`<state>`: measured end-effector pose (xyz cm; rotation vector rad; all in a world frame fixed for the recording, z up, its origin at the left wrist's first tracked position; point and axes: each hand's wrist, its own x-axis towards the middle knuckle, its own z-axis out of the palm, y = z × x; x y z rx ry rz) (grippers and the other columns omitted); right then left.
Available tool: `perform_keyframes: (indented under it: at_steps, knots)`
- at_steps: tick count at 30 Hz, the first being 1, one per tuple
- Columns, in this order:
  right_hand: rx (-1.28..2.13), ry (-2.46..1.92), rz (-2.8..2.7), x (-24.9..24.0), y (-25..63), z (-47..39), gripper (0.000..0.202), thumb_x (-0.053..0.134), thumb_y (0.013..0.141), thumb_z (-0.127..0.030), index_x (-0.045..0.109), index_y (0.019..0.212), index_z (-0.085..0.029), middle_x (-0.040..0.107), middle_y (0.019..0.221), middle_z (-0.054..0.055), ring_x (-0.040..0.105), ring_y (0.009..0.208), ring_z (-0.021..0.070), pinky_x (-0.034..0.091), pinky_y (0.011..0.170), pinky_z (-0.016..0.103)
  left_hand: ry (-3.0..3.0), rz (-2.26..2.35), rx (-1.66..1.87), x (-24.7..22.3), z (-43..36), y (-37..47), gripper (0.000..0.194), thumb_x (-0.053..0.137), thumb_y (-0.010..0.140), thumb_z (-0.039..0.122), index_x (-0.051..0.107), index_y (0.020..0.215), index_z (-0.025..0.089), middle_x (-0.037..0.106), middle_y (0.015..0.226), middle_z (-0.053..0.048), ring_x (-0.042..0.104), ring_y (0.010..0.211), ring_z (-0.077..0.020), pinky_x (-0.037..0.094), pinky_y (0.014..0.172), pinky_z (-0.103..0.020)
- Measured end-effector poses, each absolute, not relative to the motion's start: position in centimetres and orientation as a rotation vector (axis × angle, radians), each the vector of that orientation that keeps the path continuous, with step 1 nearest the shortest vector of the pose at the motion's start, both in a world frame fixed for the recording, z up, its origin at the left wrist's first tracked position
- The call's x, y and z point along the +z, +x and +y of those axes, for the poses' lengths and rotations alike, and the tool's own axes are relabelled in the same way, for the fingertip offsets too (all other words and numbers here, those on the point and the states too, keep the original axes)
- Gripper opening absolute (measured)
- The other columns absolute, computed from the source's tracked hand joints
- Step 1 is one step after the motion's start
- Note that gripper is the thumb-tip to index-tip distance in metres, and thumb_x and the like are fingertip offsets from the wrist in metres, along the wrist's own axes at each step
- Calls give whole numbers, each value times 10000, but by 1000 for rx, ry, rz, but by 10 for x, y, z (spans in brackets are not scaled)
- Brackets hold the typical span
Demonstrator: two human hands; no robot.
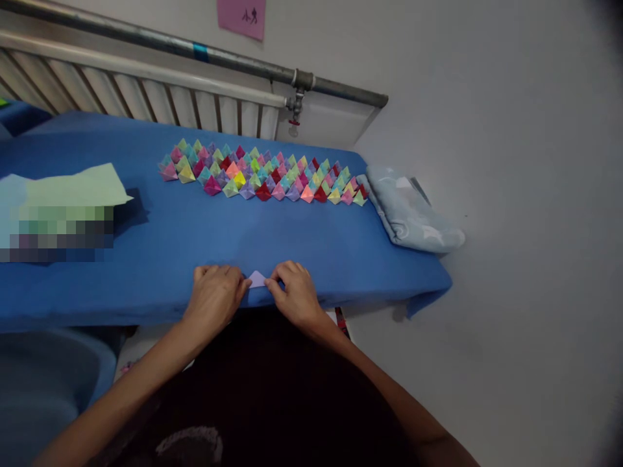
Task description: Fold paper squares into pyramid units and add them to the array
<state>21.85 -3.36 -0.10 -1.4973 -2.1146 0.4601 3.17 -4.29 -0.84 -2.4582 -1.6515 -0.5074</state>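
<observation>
A small lilac piece of folded paper (257, 279) lies at the front edge of the blue-covered table, its point facing away from me. My left hand (217, 292) pinches its left corner, the other fingers curled. At the right corner, my right hand (293, 290) grips the paper between thumb and fingertips. Part of the paper is hidden under the fingers. Beyond my hands stand rows of small folded paper pieces (275, 175) in many colours, pink, green, red, yellow and purple among them.
Pale green paper sheets (92, 188) lie at the left, partly blurred out. A folded light-blue cloth (413, 211) rests at the table's right end. Behind the blue tablecloth (195, 224) run a radiator (165, 100) and a metal pipe (243, 61). A blue chair (53, 376) stands at lower left.
</observation>
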Motion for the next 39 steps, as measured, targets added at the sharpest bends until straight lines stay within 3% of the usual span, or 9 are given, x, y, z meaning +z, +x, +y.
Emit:
perform_keyframes:
  at_steps: [9,15,19,22,31,35,39]
  knots:
    - [452,-1550,-2130,3,217,-33,192,612,906,-237,581,720,-200,621,830,22,528,807,172,390,781,327,-2452,-1662,-441,-10,-41,32,309,484,958,363,631,748,190,680,693,-83,616,666,-264,374,707,-416]
    - [450,-1599,-2177,7,215,-31,177,607,910,-236,603,740,-190,617,841,30,520,816,171,385,779,326,-2458,-1760,-578,-11,-45,31,265,520,953,367,631,784,196,663,735,-68,587,724,-252,350,755,-418]
    - [420,-1627,-2228,10,213,-28,175,601,910,-240,610,744,-187,606,816,37,514,816,179,375,761,319,-2503,-1478,-687,-9,-49,36,188,489,963,201,667,909,173,683,834,-84,600,809,-251,368,822,-437]
    - [417,-1619,-2249,12,212,-27,175,591,910,-222,606,739,-184,598,807,32,505,807,174,356,755,311,-2563,-1116,-738,-13,-51,36,283,419,948,52,654,1071,152,720,972,-83,624,854,-217,378,910,-436]
    - [576,-1637,-2105,6,224,-27,151,664,874,-302,610,777,-199,629,973,7,526,950,183,291,834,336,-2532,-1052,-651,-20,-61,27,359,381,948,34,626,1191,131,727,1099,-96,646,957,-228,385,963,-459]
    - [581,-1615,-2083,8,230,-29,16,632,866,-220,641,878,-216,665,1016,16,541,978,198,312,862,350,-2514,-1066,-657,-18,-61,30,360,379,940,23,646,1164,113,733,1043,-95,646,932,-227,396,954,-451]
    - [488,-1353,-2304,13,227,-39,293,519,902,-134,635,1156,-222,681,1187,52,523,1085,226,336,924,378,-2507,-1052,-668,-18,-62,33,357,373,947,30,660,1149,100,737,1030,-98,648,927,-226,394,958,-444]
